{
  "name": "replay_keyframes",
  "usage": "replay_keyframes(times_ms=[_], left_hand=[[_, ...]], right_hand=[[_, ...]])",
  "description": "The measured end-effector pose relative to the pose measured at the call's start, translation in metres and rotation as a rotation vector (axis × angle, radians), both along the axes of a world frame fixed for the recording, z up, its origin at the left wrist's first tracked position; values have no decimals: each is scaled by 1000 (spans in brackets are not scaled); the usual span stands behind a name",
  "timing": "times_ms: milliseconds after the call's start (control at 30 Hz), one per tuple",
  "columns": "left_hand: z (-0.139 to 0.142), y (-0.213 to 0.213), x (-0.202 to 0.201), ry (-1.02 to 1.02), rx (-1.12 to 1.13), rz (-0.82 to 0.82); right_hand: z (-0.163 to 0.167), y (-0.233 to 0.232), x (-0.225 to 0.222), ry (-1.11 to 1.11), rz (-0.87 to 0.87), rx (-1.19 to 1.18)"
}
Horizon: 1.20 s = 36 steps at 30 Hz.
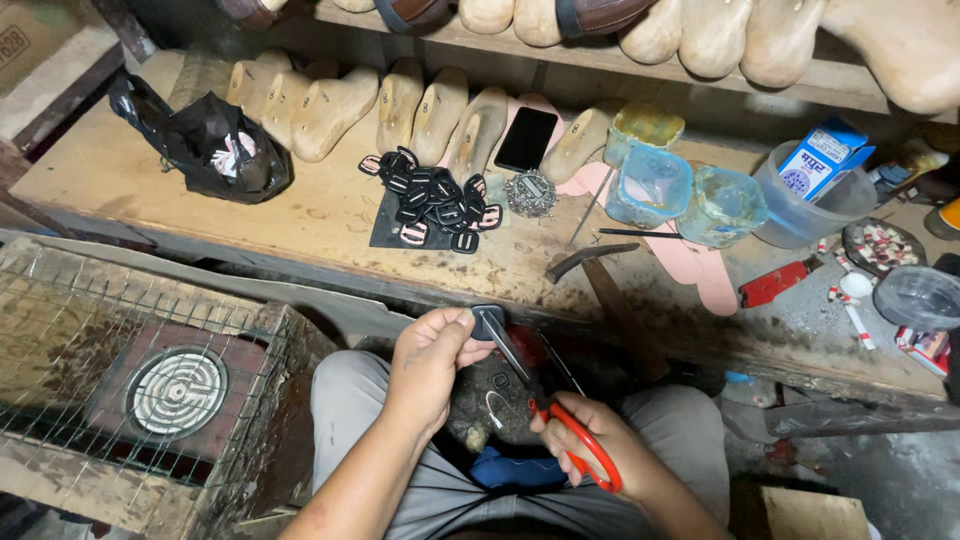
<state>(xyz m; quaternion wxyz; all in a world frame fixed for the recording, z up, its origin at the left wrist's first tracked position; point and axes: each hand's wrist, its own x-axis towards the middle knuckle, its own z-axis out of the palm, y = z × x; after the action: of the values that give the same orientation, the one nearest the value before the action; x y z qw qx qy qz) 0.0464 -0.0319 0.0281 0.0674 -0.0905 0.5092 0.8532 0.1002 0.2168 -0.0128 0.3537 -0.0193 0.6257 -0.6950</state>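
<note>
1. The small dark grey, flat, roughly rectangular piece of leather-like material [487,320] sits above the person's lap, just in front of the near edge of the worn wooden workbench [330,215], pinched between the thumb and fingers of the left hand [432,362].
2. The right hand [590,440] is closed through the loops of the orange-handled steel scissors [545,405]; the blades slant up to the piece and meet it at its lower edge.
3. To cut well, I judge the pinch should stay close to the cut line so the thin piece does not fold, while the fingertips [462,318] keep clear of the blade tips.
4. Turning the piece into the blades, rather than swinging the scissors, would likely give a cleaner outline.
5. Open room is narrow: the bench edge lies just beyond the piece, a wire-mesh-covered box with a round coil heater [178,392] stands at the left knee, and a dark-headed hammer with a wooden handle [600,275] overhangs the bench near the right.
6. The pile of black buckles on a dark sheet [432,200] lies well apart on the bench.
</note>
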Motion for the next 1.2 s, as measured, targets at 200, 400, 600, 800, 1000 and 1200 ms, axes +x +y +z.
replay_keyframes(times_ms=[200, 400, 600, 800, 1000, 1200], left_hand=[[1, -2, -2, 85, -156, -2], [-10, -6, -1, 157, -230, -1], [-19, -8, -3, 141, -203, 63], [0, -7, -3, 56, -20, 48], [17, 3, 5, 7, 65, -17], [20, -3, 6, -91, 204, -15]], right_hand=[[9, -6, 2, 15, -42, 264], [15, -9, 5, -2, -62, 334], [9, -9, 9, -31, -58, 350], [4, -5, 12, 101, 66, -103], [8, -6, 9, 118, 103, -79], [10, -5, 7, 141, 114, 7]])
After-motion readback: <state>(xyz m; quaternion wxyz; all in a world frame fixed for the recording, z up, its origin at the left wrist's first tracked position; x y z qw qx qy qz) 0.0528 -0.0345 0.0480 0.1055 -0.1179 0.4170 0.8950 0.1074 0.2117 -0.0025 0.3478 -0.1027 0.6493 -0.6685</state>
